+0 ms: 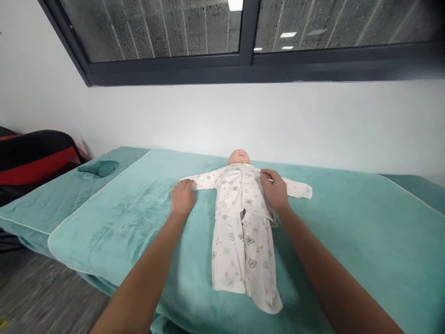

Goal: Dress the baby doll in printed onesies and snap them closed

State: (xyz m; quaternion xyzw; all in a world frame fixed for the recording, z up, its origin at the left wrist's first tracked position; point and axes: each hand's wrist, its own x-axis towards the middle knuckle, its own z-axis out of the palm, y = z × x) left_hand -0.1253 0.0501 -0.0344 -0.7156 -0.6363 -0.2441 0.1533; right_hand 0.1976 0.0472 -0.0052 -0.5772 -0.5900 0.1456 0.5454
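A baby doll lies on its back, head toward the wall, dressed in a white printed baby top and matching pants. The arms of the top stretch out to both sides. At the end of the left-hand sleeve, my left hand has its fingers closed on the cuff. My right hand lies over the other side of the chest, fingers bent and pinching the top near the shoulder. The other sleeve extends past it. No hands or feet of the doll show.
The doll rests on a bed covered with a teal blanket. A bunched teal cloth lies at the far left. Behind stand a white wall and a dark-framed window. A black and red chair is at the left.
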